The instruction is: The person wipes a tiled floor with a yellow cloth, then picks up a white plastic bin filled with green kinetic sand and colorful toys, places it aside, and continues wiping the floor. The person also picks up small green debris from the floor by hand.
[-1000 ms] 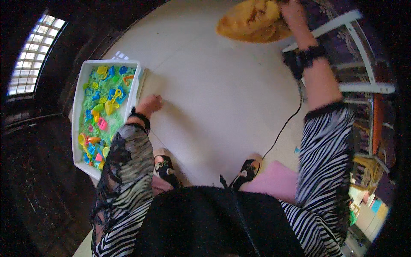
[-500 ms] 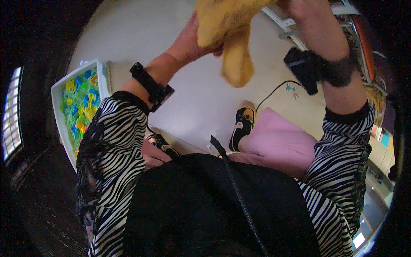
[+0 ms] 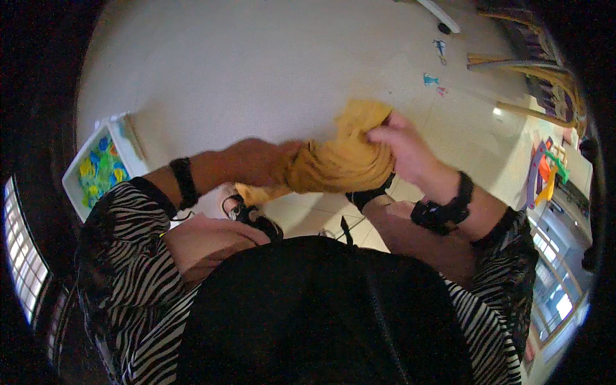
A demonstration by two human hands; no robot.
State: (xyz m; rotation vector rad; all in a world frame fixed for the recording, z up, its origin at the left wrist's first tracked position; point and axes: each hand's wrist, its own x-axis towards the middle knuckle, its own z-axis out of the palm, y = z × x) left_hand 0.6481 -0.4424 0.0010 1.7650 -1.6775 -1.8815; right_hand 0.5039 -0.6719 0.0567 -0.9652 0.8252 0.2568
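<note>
A mustard-yellow cloth garment (image 3: pixel 340 163) is bunched up in front of my lap, above the floor. My left hand (image 3: pixel 287 157) reaches into it from the left; the cloth covers its fingers, so their pose does not show. On the other side my right hand (image 3: pixel 404 144) pinches the garment's upper right edge between thumb and fingers. A narrow, sleeve-like end of the same cloth hangs below my left wrist, near my shoe. Black straps with small devices sit on both my forearms.
A white tub (image 3: pixel 131 157) of blue, green and yellow toy pieces stands at the left. Wooden-legged chairs (image 3: pixel 532 67) line the right, with colourful plastic pieces (image 3: pixel 548 170) below them. Small stickers (image 3: pixel 431 79) mark the pale floor (image 3: pixel 224 70). My knees and shoes are under the cloth.
Both hands have come down and closer to my body with the yellow garment. My left hand has gone into the cloth. The view has shifted, showing more floor ahead.
</note>
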